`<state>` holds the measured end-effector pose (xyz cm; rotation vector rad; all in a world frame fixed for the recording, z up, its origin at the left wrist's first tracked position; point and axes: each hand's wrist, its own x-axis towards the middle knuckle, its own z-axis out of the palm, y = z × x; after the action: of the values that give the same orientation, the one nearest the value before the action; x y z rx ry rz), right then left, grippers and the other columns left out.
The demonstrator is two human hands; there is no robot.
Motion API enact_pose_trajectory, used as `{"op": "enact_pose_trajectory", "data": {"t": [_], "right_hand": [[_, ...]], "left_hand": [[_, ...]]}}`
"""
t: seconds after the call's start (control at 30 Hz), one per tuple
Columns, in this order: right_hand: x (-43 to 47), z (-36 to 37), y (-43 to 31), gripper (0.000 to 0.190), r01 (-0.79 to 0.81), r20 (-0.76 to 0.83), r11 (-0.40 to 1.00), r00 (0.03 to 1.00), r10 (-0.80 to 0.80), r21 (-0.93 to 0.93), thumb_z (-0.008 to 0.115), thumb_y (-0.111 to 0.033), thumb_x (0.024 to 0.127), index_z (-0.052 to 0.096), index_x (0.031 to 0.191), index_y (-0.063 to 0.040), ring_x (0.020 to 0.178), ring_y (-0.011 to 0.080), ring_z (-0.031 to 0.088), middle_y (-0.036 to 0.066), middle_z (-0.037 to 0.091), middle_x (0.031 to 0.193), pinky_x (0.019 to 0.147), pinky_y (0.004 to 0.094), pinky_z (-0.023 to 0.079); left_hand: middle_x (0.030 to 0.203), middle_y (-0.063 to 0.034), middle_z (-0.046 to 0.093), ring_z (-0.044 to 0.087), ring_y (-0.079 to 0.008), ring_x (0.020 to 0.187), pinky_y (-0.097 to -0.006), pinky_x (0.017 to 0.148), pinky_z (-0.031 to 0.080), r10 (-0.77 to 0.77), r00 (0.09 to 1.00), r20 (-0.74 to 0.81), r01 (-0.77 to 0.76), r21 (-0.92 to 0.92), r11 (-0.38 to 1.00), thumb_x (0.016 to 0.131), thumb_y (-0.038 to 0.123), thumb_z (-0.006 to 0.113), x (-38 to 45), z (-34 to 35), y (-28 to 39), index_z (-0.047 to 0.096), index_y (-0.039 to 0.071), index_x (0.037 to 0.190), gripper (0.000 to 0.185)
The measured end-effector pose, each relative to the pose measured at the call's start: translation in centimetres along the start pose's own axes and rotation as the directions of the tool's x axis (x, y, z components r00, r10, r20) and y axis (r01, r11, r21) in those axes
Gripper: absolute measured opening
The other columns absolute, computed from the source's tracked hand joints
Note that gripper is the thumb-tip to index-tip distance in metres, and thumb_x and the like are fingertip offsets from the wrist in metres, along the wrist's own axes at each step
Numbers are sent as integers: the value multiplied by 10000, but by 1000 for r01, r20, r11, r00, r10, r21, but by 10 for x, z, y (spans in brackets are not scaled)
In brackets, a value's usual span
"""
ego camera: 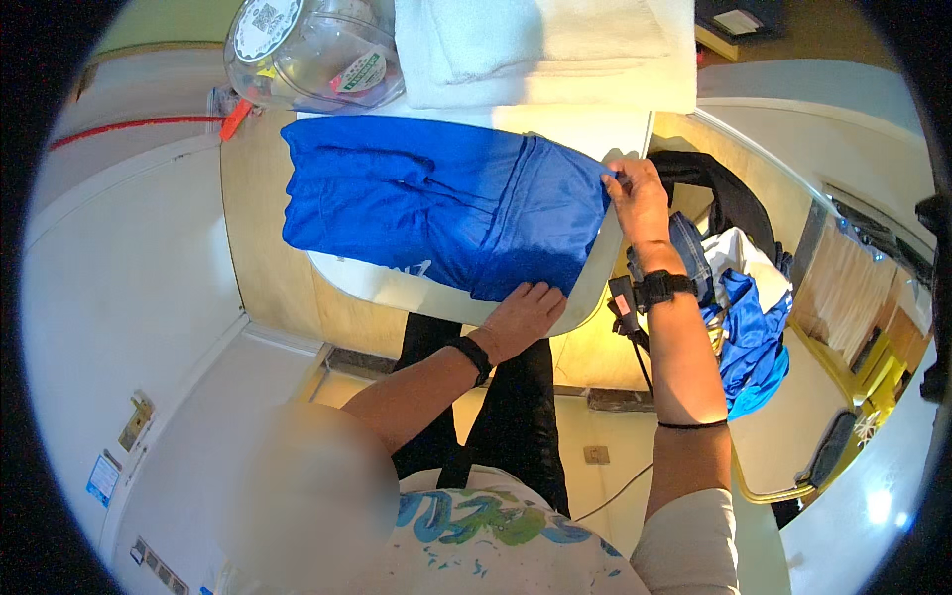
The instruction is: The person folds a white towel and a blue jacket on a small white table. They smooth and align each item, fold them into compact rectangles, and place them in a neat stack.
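A pair of blue shorts (401, 186) lies sideways on a white table (372, 286), its gathered waistband at the left and the leg hems at the right. My right hand (638, 195) pinches the far corner of the hem between thumb and fingers. My left hand (523, 316) rests on the near corner of the hem at the table's front edge, fingers extended and close together. Part of a white print shows at the near edge of the fabric. Folds run through the middle of the shorts.
Folded white towels (550, 52) and a clear plastic jar (320, 59) stand at the table's back. To the right, a heap of clothes (744, 297) lies on a chair with a yellow frame (773, 494). A black device on a cable hangs beside my right wrist.
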<state>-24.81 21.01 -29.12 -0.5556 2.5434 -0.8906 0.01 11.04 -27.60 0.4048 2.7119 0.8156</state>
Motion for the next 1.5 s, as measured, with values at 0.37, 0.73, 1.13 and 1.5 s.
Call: {"op": "enact_pose_trajectory", "data": {"t": [0.37, 0.73, 1.13, 1.5], "right_hand": [[9, -7, -29, 204, 56, -14, 995, 998, -57, -81, 737, -134, 859, 676, 1051, -97, 929, 381, 662, 136, 618, 1056, 797, 450, 540], [36, 33, -70, 145, 198, 173, 971, 960, -220, 132, 736, -123, 860, 686, 983, -64, 950, 381, 663, 162, 640, 1065, 832, 450, 546], [34, 27, -65, 293, -98, 377, 913, 924, -64, 396, 722, -160, 916, 595, 1156, -50, 757, 216, 678, 109, 680, 996, 691, 334, 552], [37, 19, -43, 197, 195, 199, 970, 955, -221, 145, 719, -144, 891, 684, 1062, -53, 815, 300, 690, 123, 677, 964, 762, 364, 560]], "left_hand": [[1126, -106, 577, 574, -270, 1070, -393, 941, 461, 10, 1000, -30, -11, -30, 1000, 849, 140, 585, 4, 3, 1, 623, 26, 1142, 317], [1154, -115, 563, 562, -272, 1102, -397, 956, 451, -82, 994, -68, 74, -112, 991, 875, 105, 574, -2, -2, -6, 602, 36, 1109, 246], [1145, -124, 569, 582, -303, 1097, -432, 950, 467, -102, 995, 14, 103, -161, 982, 853, 96, 585, 1, -2, -11, 605, 45, 1130, 282], [1163, -163, 593, 595, -346, 1005, -446, 885, 485, -275, 895, -351, 237, -148, 960, 855, 91, 642, 40, -72, -77, 641, 19, 1193, 345]]}}
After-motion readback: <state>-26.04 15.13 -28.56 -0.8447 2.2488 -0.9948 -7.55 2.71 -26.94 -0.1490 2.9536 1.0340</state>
